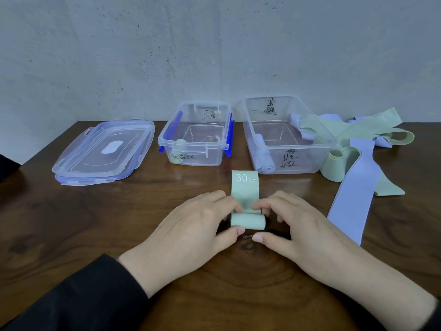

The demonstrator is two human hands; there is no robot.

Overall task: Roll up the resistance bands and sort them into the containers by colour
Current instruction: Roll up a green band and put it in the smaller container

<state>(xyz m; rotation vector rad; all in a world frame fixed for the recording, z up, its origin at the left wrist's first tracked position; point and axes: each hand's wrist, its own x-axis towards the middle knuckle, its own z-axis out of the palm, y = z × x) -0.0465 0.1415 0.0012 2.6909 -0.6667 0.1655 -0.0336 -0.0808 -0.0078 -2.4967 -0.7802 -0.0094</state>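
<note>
Dark wooden bench [71,223] carries a green band [245,199], half rolled just in front of the larger clear container [286,149], its roll pinched between curled fingers of the left hand [191,225] and right hand [296,228].

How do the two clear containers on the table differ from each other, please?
The left container is smaller, has blue side clips and holds a rolled green band. The right container is larger, shows no clips and holds a rolled purple band. Both are transparent, lidless and carry handwritten marks.
</note>
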